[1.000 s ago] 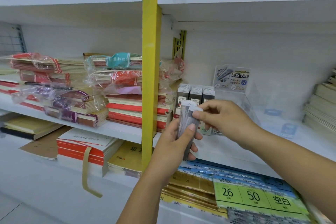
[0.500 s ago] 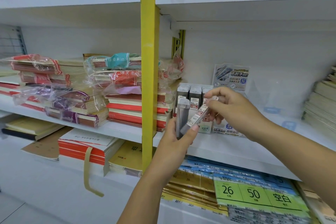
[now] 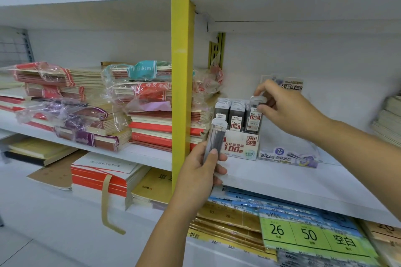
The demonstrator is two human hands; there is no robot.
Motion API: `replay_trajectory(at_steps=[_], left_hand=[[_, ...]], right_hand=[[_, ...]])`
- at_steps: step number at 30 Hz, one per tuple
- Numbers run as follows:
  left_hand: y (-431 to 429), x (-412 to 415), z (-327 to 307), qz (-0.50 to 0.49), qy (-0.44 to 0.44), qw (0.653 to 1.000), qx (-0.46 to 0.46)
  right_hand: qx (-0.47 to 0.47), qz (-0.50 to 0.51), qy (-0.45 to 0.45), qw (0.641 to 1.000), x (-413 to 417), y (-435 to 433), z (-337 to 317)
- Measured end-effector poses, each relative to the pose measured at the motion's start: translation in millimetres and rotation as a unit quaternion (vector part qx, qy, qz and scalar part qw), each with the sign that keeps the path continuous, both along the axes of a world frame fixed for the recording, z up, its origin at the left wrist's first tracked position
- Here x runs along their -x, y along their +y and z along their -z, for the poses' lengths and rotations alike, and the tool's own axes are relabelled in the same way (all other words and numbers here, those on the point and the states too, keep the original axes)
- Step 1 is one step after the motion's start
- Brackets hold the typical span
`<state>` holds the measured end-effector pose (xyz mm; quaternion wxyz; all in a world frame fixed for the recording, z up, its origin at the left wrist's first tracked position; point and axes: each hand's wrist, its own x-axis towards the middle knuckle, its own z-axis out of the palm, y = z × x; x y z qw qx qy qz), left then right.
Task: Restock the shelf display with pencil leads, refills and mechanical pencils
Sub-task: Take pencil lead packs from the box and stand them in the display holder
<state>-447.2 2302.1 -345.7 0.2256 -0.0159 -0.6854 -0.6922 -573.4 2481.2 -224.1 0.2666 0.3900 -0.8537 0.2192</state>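
Observation:
A white HB 0.5 display box stands on the middle shelf, with rows of lead cases upright in it. My right hand pinches one clear lead case by its top and holds it upright at the box's right-hand row. My left hand grips a small bundle of clear lead cases in front of the box's left side. Next to the box lies a purple-printed refill display box.
A yellow upright post divides the shelving. Wrapped notebook stacks fill the left bay. Paper packs with a green 26/50 label lie on the shelf below. More notebooks are stacked at the far right.
My right hand drew one lead case out of the bundle in my left hand and carried it up and right to the display box, turning it upright. The left hand stayed put.

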Motion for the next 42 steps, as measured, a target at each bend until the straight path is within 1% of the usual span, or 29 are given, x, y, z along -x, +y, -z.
replay_trajectory(at_steps=[3, 5, 7, 9, 11, 13, 14, 16, 18, 19, 25, 27, 28, 31, 32, 34, 36, 38, 40, 42], left_hand=[[1, 0, 0, 0.001, 0.002, 1.0, -0.007], [1, 1, 0, 0.0, 0.007, 1.0, -0.008], [2, 1, 0, 0.0, 0.013, 1.0, -0.009], [3, 2, -1, 0.0, 0.015, 1.0, -0.012], [4, 2, -2, 0.006, 0.015, 1.0, -0.015], [6, 2, -4, 0.012, 0.018, 1.0, -0.01], [7, 2, -5, 0.015, 0.021, 1.0, -0.007], [10, 2, -7, 0.018, 0.03, 0.999, 0.005], [14, 3, -6, 0.008, 0.046, 0.999, 0.024], [16, 4, -6, -0.001, 0.054, 0.998, 0.034], [25, 10, -3, -0.03, 0.085, 0.994, 0.069], [25, 12, -1, -0.066, 0.088, 0.988, 0.112], [25, 14, 0, -0.096, 0.091, 0.979, 0.154], [23, 18, 1, -0.174, 0.107, 0.928, 0.312], [22, 20, 2, -0.179, 0.103, 0.914, 0.349], [19, 25, 7, -0.178, 0.084, 0.895, 0.4], [17, 28, 13, -0.178, 0.076, 0.882, 0.43], [16, 30, 17, -0.183, 0.08, 0.874, 0.442], [16, 32, 20, -0.189, 0.083, 0.872, 0.443], [15, 33, 21, -0.193, 0.084, 0.872, 0.442]], right_hand=[[0.007, 0.022, -0.026, 0.999, 13, -3, 12], [0.019, 0.065, -0.024, 0.997, 20, -4, 19], [0.039, 0.082, -0.021, 0.996, 21, -4, 24], [0.039, 0.088, -0.016, 0.995, 17, -5, 27], [0.041, 0.093, 0.007, 0.995, 7, -5, 29], [0.073, 0.063, 0.024, 0.995, -10, -4, 30], [0.09, 0.033, 0.004, 0.995, -20, -4, 30], [0.107, -0.034, -0.095, 0.989, -42, -7, 30], [0.107, -0.074, -0.196, 0.972, -58, -12, 32], [0.114, -0.081, -0.228, 0.964, -62, -14, 33], [0.194, -0.072, -0.319, 0.925, -58, -9, 31], [0.204, -0.054, -0.3, 0.93, -53, -2, 26], [0.21, -0.046, -0.269, 0.939, -49, 2, 22], [0.228, -0.026, -0.116, 0.966, -36, 13, 7], [0.213, -0.019, -0.069, 0.974, -33, 15, 1], [0.167, -0.017, -0.011, 0.986, -27, 17, -5], [0.095, -0.01, 0.018, 0.995, -21, 15, -7], [0.026, 0.001, 0.021, 0.999, -16, 11, -6], [-0.007, 0.002, 0.008, 1.0, -11, 7, -3], [-0.014, -0.002, -0.009, 1.0, -5, 3, -1]])
